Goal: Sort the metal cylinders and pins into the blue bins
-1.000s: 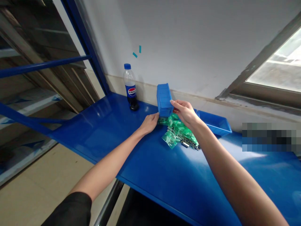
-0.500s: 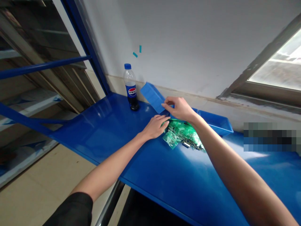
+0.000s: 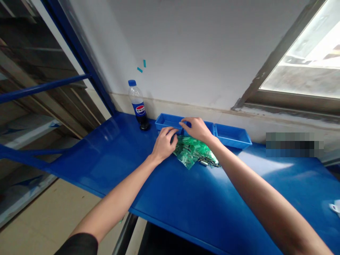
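Three blue plastic bins stand in a row against the wall: a left bin [image 3: 166, 122], a middle one partly behind my right hand, and a right bin [image 3: 231, 134]. My left hand [image 3: 165, 143] is at the front of the left bin, fingers bent and apart. Over the right end of that bin is my right hand [image 3: 197, 129], its thumb and fingers apart with nothing visible between them. Whether either hand touches the rim, I cannot tell. In front of the bins lies a heap of green clear plastic bags [image 3: 188, 156] with small dark and silvery pieces [image 3: 208, 162].
A cola bottle [image 3: 139, 108] with a blue cap stands left of the bins. The blue table [image 3: 180, 198] ends at a front edge near me. A blue metal frame [image 3: 47, 85] rises at left. Some white object [image 3: 335, 208] lies at the far right.
The left bin, tilted up in my right hand before, now sits level in the row. Both hands have loosened their fingers. The view has shifted slightly.
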Available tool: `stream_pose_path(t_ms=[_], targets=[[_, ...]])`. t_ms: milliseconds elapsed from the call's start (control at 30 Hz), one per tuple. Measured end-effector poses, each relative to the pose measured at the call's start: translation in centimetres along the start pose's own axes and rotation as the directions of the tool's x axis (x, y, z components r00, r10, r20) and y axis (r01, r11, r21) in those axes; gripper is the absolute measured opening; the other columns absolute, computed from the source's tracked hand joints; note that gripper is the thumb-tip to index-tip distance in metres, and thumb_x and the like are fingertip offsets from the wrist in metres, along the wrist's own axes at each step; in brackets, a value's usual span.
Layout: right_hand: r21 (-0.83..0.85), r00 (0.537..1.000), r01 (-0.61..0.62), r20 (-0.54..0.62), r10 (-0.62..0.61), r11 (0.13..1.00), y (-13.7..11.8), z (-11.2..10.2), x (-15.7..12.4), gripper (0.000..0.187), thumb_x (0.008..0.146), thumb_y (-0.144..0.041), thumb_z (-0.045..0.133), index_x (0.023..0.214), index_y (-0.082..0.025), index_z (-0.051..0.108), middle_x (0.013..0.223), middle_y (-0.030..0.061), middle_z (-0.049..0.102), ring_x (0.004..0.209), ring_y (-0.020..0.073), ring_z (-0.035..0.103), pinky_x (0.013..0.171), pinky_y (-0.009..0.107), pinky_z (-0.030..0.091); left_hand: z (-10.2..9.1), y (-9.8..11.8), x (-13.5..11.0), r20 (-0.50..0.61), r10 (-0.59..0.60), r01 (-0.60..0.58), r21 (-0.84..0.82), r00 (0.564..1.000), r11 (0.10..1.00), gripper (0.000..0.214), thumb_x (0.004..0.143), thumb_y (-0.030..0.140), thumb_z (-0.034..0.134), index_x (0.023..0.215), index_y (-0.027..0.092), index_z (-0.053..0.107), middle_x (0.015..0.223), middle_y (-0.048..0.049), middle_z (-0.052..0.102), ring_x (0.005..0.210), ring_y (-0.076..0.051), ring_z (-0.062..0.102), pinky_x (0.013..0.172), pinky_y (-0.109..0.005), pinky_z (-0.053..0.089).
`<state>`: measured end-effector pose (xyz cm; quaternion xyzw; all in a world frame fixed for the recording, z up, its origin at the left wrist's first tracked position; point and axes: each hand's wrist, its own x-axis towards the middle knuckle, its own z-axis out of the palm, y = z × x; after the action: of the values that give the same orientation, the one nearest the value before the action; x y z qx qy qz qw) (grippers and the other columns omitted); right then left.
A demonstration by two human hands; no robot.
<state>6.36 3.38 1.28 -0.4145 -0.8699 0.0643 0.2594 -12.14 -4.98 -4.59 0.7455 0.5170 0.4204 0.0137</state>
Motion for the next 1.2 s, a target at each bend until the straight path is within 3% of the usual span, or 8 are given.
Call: stream_pose_path(t_ms=[100,200,300,400,567,800,967,1200], targets=[[-0.087,0.973,-0.191,-0.144,0.178,0.978,0.4,-1.7,-2.6,0.029,0.099,-0.029,0.055,0.109,-0.019,0.08,0.108,0.0146,0.081,0.1,0.0318,0.075,0.085,0.039,0.053,0.2,-0.1,0.6,-0.003,-0.01,0.01,0.069,1.0,0.998,0.045,0.106,0.034,0.046,0.145,0.017,0.06,0.148,-0.0149,0.057,0.149,-0.032,0.041,0.125,-0.053,0.035],[-0.108,0.978,-0.195,-0.1,0.185,0.975,0.5,-3.0,-5.4,0.028,0.098,-0.031,0.056,0.103,-0.019,0.081,0.098,0.014,0.082,0.091,0.0316,0.076,0.081,0.04,0.054,1.4,0.1,0.9,0.074,-0.045,0.043,0.031,0.996,0.999,0.054,0.108,0.042,0.041,0.156,0.017,0.049,0.162,-0.0154,0.045,0.16,-0.035,0.021,0.13,-0.06,0.024],[0.021,0.993,-0.116,-0.025,0.116,0.993,0.6,-3.7,-7.3,0.027,0.097,-0.031,0.058,0.103,-0.022,0.082,0.099,0.0109,0.083,0.091,0.0299,0.077,0.082,0.041,0.055,2.7,0.6,1.0,0.155,-0.049,0.052,-0.013,0.987,0.999,0.057,0.109,0.048,0.037,0.158,0.022,0.045,0.165,-0.0136,0.042,0.162,-0.037,0.014,0.129,-0.067,0.015],[0.25,0.978,-0.117,-0.138,0.155,0.961,1.1,-4.2,-8.4,0.025,0.097,-0.034,0.059,0.103,-0.023,0.081,0.101,0.0086,0.083,0.092,0.028,0.078,0.084,0.041,0.057,3.3,1.3,1.0,0.139,-0.043,0.043,0.0,0.989,0.999,0.055,0.108,0.052,0.04,0.154,0.025,0.051,0.164,-0.0111,0.045,0.162,-0.039,0.012,0.128,-0.071,0.009],[0.546,0.791,-0.217,-0.387,0.473,0.809,3.1,-5.2,-10.6,0.032,0.095,-0.045,0.061,0.078,-0.02,0.075,0.073,0.0063,0.076,0.07,0.0229,0.072,0.07,0.036,0.054,3.4,3.0,2.2,0.063,0.017,-0.015,-0.024,0.998,1.0,0.044,0.108,0.043,0.042,0.139,0.022,0.064,0.152,-0.0123,0.055,0.158,-0.035,0.026,0.129,-0.063,0.025],[0.502,0.605,-0.42,-0.466,0.645,0.756,5.5,-4.3,-16.1,0.035,0.093,-0.049,0.059,0.072,-0.021,0.067,0.068,0.0033,0.068,0.064,0.021,0.061,0.064,0.033,0.043,3.8,3.9,2.7,0.1,0.131,-0.118,-0.129,0.986,0.985,0.028,0.103,0.03,0.051,0.114,0.018,0.074,0.125,-0.0123,0.069,0.13,-0.028,0.057,0.118,-0.051,0.046],[0.338,0.701,-0.441,-0.449,0.554,0.831,6.0,-3.0,-17.5,0.041,0.097,-0.05,0.054,0.065,-0.023,0.058,0.063,0.0019,0.062,0.059,0.0189,0.051,0.062,0.033,0.038,2.7,3.1,1.7,0.078,0.121,-0.111,-0.121,0.99,0.986,0.026,0.103,0.028,0.051,0.114,0.019,0.074,0.122,-0.0106,0.072,0.124,-0.026,0.061,0.115,-0.049,0.048],[0.094,0.89,-0.216,-0.39,0.236,0.972,4.5,-2.8,-17.2,0.047,0.1,-0.042,0.051,0.059,-0.026,0.036,0.056,-0.001,0.043,0.052,0.0162,0.038,0.058,0.035,0.03,2.5,3.2,1.3,0.119,0.131,-0.118,-0.113,0.984,0.987,0.023,0.1,0.022,0.055,0.11,0.019,0.075,0.118,-0.01,0.073,0.118,-0.025,0.063,0.11,-0.046,0.051]])
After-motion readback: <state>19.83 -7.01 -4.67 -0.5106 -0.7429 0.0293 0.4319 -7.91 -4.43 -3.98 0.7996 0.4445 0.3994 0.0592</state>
